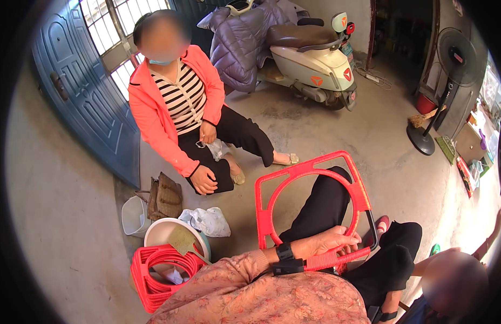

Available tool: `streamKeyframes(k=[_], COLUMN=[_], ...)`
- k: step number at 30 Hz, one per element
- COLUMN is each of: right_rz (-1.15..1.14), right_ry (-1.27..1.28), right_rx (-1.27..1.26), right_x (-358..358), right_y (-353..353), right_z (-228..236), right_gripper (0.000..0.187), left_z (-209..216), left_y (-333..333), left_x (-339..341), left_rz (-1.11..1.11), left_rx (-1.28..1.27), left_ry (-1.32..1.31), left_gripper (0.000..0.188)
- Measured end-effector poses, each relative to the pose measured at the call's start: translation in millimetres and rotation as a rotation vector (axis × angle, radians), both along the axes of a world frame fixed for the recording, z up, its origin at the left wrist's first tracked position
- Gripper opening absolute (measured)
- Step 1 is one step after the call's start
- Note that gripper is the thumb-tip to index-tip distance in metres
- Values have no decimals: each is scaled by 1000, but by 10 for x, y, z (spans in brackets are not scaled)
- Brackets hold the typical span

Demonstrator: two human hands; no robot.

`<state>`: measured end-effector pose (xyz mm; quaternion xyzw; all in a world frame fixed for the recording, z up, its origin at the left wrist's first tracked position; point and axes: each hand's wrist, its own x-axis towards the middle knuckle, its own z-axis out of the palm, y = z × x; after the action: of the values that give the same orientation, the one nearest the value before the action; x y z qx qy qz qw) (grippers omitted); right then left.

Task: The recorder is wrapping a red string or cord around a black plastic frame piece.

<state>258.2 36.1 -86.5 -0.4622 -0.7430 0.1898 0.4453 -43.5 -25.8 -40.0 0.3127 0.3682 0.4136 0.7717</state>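
Observation:
A square frame with a ring inside it [358,197] is wound in red cord and tilts over my lap. One stretch near its right corner shows bare black. My left hand [329,242] is closed on the frame's near side, fingers curled where ring and outer bar meet. A black strap with a small box sits on that wrist. Low at the right, part of my right hand [391,301] shows beside my dark trouser leg, with a black band at the wrist. Its fingers are hidden, so what it holds cannot be seen.
Finished-looking red frames [148,281] lie stacked at the lower left, beside a white tub [160,231], a plastic bin [133,216] and a brown bag [167,197]. A person in a coral jacket [153,124] sits opposite. Another person [450,283] is close at right. A scooter [315,67] and fan [450,81] stand behind.

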Motion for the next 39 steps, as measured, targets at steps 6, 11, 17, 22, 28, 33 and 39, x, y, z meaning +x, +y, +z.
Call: streamKeyframes(k=[6,11,17,22,28,33,39], right_rz=[-25,29,92,38,-62,-2,503], right_ry=[-53,6,245,380,449,299,380], right_rx=[34,-115,-305,-413,139,-94,-589], right_x=[-116,-54,-8,127,-302,78,-174], right_y=[-35,9,219,523,-3,282,151], right_z=[162,230,481,1405,2914,2063,1277], right_gripper=[19,22,41,56,51,52,76], left_z=[-27,-26,-36,-61,-81,-69,-30], left_y=[15,7,37,33,42,-48,34], left_x=[-11,-19,-22,-23,-43,-55,21], left_rz=[13,19,11,2,8,55,198], left_rx=[16,17,15,17,19,26,132], left_ry=[-12,-20,-13,-19,-37,-20,68], left_gripper=[29,31,31,31,31,32,38])
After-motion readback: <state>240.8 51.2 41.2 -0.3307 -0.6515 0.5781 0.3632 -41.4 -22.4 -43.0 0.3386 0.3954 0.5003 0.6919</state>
